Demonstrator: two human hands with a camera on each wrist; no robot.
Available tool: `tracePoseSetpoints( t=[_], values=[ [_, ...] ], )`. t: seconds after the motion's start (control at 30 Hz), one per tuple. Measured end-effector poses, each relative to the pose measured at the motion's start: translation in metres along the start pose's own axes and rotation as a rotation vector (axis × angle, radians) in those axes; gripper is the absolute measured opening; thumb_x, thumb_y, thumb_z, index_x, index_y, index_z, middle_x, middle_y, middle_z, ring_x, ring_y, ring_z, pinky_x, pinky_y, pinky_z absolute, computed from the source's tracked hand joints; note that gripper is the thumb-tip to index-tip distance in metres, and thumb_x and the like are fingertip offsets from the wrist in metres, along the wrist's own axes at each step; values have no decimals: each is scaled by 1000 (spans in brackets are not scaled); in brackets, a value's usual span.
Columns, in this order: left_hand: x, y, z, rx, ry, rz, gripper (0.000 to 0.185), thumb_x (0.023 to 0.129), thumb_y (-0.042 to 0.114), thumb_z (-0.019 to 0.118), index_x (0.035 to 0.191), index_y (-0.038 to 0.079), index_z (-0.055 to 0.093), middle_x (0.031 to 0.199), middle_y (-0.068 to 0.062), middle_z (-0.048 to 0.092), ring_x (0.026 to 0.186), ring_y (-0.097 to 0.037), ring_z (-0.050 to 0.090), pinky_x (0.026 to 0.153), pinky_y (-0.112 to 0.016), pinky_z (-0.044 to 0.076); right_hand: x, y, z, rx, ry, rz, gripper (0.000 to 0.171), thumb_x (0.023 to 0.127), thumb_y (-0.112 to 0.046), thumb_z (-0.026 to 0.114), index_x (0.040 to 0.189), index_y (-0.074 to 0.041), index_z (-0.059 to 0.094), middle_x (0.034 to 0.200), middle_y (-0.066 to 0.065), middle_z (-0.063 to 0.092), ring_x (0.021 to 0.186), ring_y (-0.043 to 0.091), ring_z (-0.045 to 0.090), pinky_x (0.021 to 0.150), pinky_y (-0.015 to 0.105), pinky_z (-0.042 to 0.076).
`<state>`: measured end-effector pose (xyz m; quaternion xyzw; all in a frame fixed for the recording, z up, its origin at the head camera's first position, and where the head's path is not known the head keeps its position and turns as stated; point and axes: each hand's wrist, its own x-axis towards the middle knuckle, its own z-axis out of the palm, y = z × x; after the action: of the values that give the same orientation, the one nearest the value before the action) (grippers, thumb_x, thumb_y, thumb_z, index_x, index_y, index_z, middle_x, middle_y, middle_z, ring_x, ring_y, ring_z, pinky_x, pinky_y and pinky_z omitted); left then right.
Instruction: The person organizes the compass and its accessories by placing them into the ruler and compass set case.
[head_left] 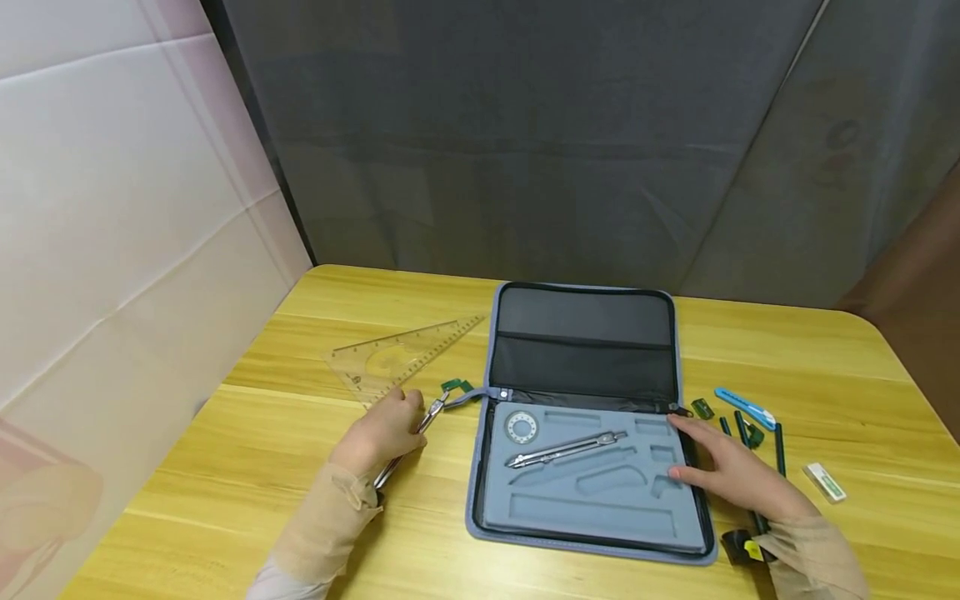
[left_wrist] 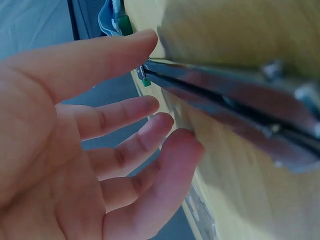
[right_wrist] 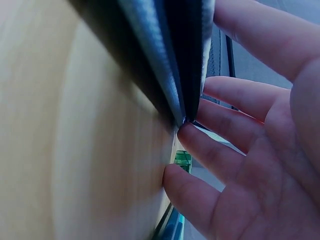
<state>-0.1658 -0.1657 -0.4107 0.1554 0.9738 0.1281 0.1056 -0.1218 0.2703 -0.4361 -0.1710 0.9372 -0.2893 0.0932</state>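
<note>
On the table left of the case lies a metal drawing compass. My left hand is right beside it; in the left wrist view the thumb and fingers are spread apart, close to the compass without gripping it. An unzipped blue case lies open, with a grey-blue moulded tray inside. On the tray are a second metal compass and a small round dial-like disc. My right hand rests at the tray's right edge, its fingers extended against the case side.
A clear set square lies behind my left hand, with small green pieces near the case strap. Right of the case are a blue cutter, dark green sticks, a white eraser and a black-and-yellow item.
</note>
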Motion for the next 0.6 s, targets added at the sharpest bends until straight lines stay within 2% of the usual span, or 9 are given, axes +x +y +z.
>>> tracePoseSetpoints(
  t=[0.33, 0.6],
  values=[
    [1, -1, 0, 0, -14, 21, 28, 72, 10, 74, 85, 3, 50, 69, -4, 49, 65, -19, 46, 60, -33, 43, 0, 0, 0, -5, 5, 1, 72, 82, -39, 64, 135, 1, 38, 135, 31, 35, 120, 51, 32, 87, 61, 35],
    [-1, 2, 0, -21, -35, 19, 26, 73, 7, 73, 91, 1, 55, 74, -6, 56, 66, -17, 49, 60, -31, 45, 0, 0, 0, -3, 6, -6, 71, 82, -39, 64, 135, 1, 39, 134, 30, 36, 120, 50, 33, 88, 60, 35]
  ],
)
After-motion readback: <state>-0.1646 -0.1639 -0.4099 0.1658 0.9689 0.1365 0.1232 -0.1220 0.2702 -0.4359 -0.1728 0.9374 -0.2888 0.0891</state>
